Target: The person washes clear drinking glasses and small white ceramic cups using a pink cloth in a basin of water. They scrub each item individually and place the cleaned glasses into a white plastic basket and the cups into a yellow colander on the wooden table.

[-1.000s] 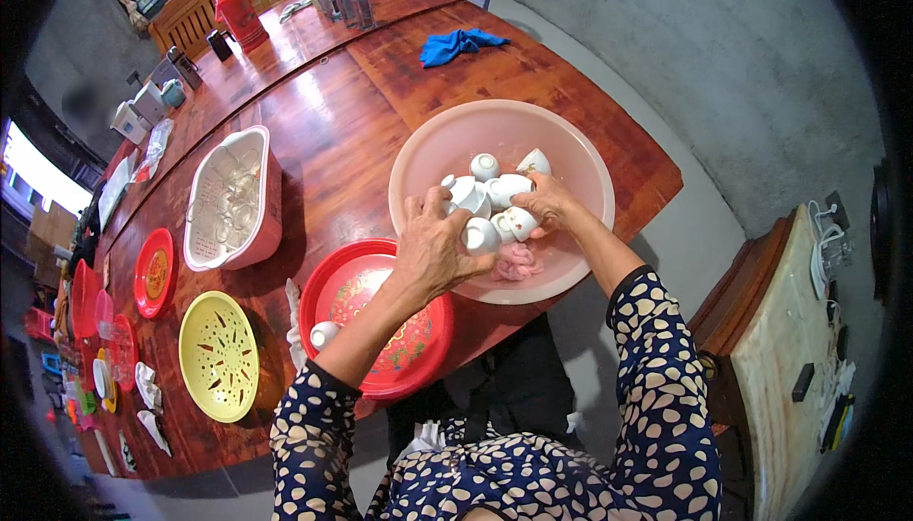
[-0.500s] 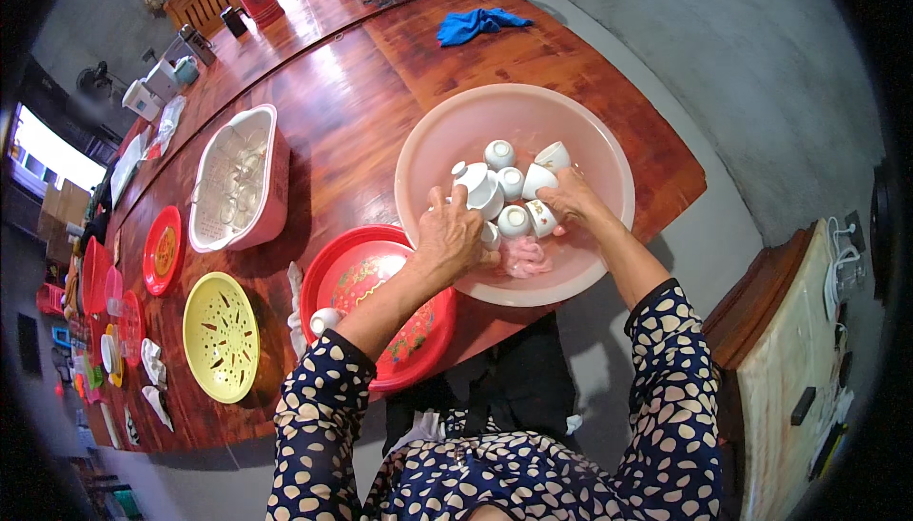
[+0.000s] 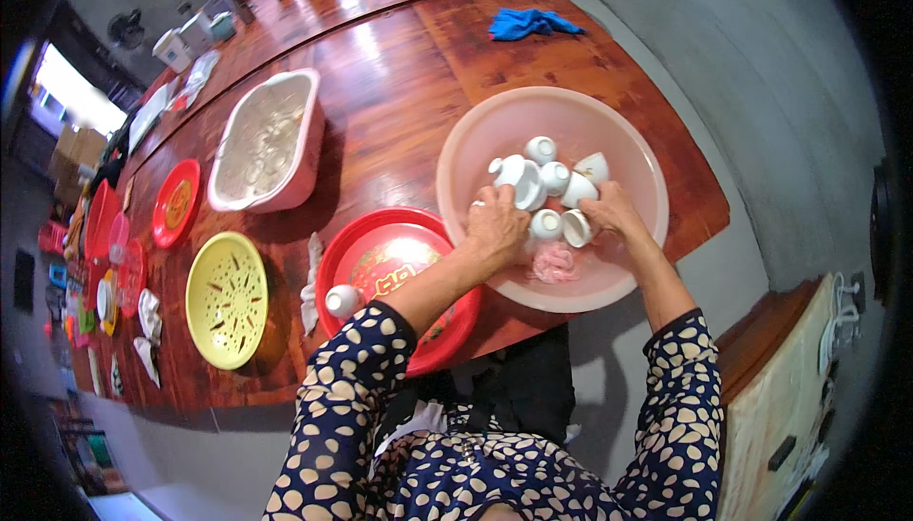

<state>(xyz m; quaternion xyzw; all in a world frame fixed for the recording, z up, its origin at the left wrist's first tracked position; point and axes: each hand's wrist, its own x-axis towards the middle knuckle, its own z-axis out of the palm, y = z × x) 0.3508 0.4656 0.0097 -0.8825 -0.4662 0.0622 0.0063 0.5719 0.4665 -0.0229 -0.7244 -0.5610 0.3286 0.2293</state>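
Note:
Both my hands are inside a large pale pink basin [image 3: 461,155] holding several small white cups and a wad of pink cloth [image 3: 553,262]. My left hand [image 3: 496,228] reaches down at the left, beside a white lidded bowl [image 3: 523,179]; its fingertips are partly hidden, with something white under them. At the right, my right hand [image 3: 616,209] has its fingers closed at the edge of a tilted white cup [image 3: 576,228], whose mouth shows. An upturned white cup [image 3: 546,224] lies left of it, and other white cups [image 3: 541,148] sit farther back.
A red basin [image 3: 466,326] with a white cup [image 3: 342,300] stands under my left forearm. Leftward are a yellow colander [image 3: 228,302], a white-pink tub [image 3: 312,145] of glasses and a red plate [image 3: 195,171]. A blue cloth [image 3: 533,24] lies at the back.
The view has shifted, so the table items appear farther right. The cup by my right hand has turned, its mouth now showing. My hands stay in the pink basin.

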